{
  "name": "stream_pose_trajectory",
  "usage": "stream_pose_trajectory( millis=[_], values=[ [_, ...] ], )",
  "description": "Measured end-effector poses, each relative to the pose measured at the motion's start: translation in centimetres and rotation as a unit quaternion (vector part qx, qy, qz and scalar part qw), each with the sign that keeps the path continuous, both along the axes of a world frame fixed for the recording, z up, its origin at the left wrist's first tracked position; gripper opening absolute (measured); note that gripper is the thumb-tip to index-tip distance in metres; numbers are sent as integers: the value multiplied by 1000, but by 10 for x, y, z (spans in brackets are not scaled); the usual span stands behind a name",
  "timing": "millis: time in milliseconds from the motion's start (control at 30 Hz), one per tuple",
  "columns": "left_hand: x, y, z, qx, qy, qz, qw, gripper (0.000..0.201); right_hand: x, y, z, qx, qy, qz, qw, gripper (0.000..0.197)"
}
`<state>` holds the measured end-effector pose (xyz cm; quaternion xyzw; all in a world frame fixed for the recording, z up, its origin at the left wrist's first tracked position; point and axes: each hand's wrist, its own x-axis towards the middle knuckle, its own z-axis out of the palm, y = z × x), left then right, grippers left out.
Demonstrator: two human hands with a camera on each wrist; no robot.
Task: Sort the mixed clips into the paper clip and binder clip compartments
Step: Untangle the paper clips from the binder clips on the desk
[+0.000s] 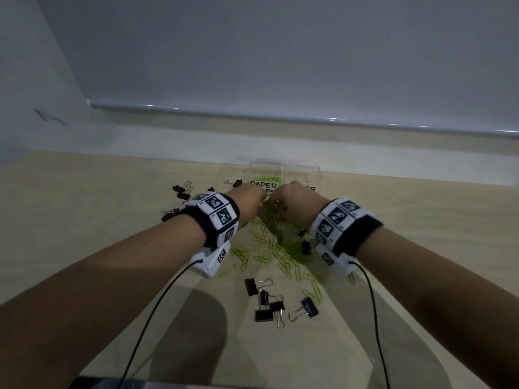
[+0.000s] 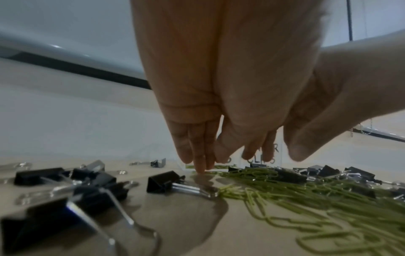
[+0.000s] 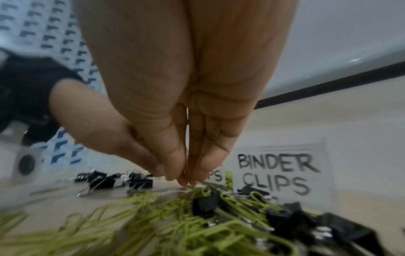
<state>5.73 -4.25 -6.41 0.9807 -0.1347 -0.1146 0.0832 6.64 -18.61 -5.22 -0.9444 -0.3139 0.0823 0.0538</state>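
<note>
Black binder clips lie on the table at far left. Left hand points down, fingers straight & close together, tips touching the table just left of the green paper clip pile. Right hand points down too, fingertips bunched over the far edge of the pile; can't tell if they pinch a clip. More binder clips lie near. Behind the hands: clear box, 2 parts. Left part, marked PAPER CLIPS, has some green clips. Right part says BINDER CLIPS; what's inside is unclear.

left hand fingertips touch the table (beside green paper clips).
</note>
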Motion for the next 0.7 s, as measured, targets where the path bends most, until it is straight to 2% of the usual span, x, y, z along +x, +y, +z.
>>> stream_pose_trajectory(
  millis=[100,167,267,333,433,500,600,700],
  values=[
    [-7,3,4,-2,23,-10,1000,18,-4,15,-6,-77,1,23,997,26],
    [-15,10,6,-7,27,-24,999,18,-9,13,-7,-75,2,42,996,31],
    [-33,23,6,-21,38,-53,998,44,-20,2,-6,-53,17,75,996,45],
    [-47,30,6,-41,64,-73,994,47,-29,-9,-4,-36,46,90,994,51],
    [-65,42,10,-77,81,-87,990,51,-40,-33,3,-2,87,83,993,48],
    [-74,53,10,-88,88,-70,990,66,-42,-48,7,9,106,75,991,47],
    [-82,63,5,-30,95,-57,993,88,-42,-58,7,-23,110,84,990,60],
    [-79,59,-6,-20,75,-52,996,90,-42,-50,-1,-58,79,111,989,66]
  ],
)
